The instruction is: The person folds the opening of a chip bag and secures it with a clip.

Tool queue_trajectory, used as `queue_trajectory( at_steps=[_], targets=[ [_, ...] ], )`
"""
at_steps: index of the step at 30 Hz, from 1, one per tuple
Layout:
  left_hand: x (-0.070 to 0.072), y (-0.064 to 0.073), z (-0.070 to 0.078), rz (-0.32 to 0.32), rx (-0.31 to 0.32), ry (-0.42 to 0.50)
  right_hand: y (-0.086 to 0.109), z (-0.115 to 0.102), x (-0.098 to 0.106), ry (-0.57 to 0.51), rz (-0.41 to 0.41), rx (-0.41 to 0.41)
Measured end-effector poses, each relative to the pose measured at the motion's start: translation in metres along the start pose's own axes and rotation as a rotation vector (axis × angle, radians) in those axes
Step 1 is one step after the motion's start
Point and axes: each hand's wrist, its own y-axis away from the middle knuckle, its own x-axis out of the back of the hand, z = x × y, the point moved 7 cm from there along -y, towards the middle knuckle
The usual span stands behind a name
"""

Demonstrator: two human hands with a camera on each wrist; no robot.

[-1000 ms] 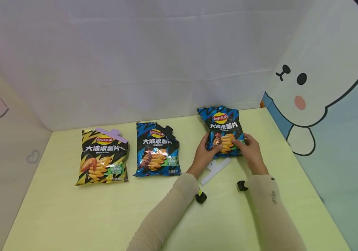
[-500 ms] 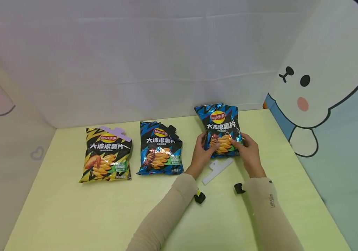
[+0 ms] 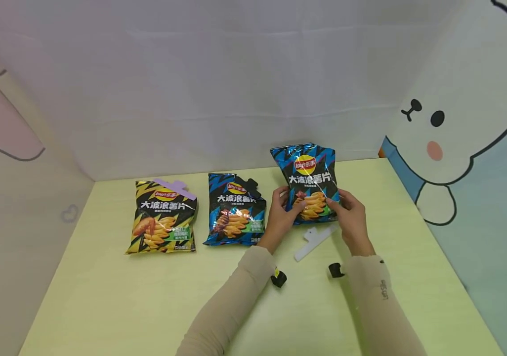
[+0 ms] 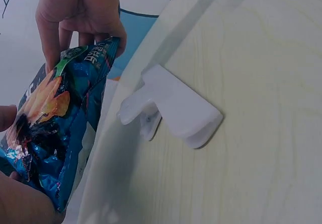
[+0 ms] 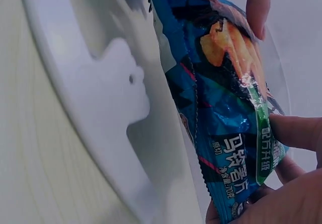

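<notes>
A blue and black chip bag [image 3: 309, 173] is gripped between both hands near the table's back edge, its top tilted away. My left hand [image 3: 280, 215] holds its lower left side, thumb on the front and fingers behind. On the lower right side my right hand [image 3: 352, 217] grips it the same way. The wrist views show the bag's lower edge raised off the table. A white bag clip [image 3: 315, 242] lies on the table just below the bag, between the wrists; it appears large as a white clip [image 5: 95, 93] in the right wrist view.
To the left lies another blue chip bag [image 3: 235, 212] with a black clip [image 3: 250, 187] on its top corner. Farther left is a yellow and black chip bag [image 3: 162, 220] with a purple clip [image 3: 175, 188]. A white backdrop [image 3: 191, 89] rises behind the table [image 3: 147, 306].
Both hands have lifted the blue bag slightly, away from the white clip. The head view has shifted, so the bags on the left appear farther right.
</notes>
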Motion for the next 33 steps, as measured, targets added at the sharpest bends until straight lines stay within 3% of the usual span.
queue_trajectory(
  at_steps=[6, 16, 24, 33],
  targets=[
    [0.014, 0.008, 0.003, 0.030, -0.022, -0.061, 0.013, -0.005, -0.008, -0.005, -0.037, -0.022],
    [0.035, 0.025, 0.018, 0.041, -0.070, -0.022, 0.029, -0.013, -0.023, -0.040, -0.074, 0.020],
    [0.050, 0.032, 0.017, 0.028, -0.078, 0.067, 0.042, -0.017, -0.033, -0.026, -0.130, 0.055],
    [0.068, 0.044, 0.025, -0.008, -0.057, 0.005, 0.056, -0.021, -0.043, -0.002, -0.182, 0.097]
  ],
)
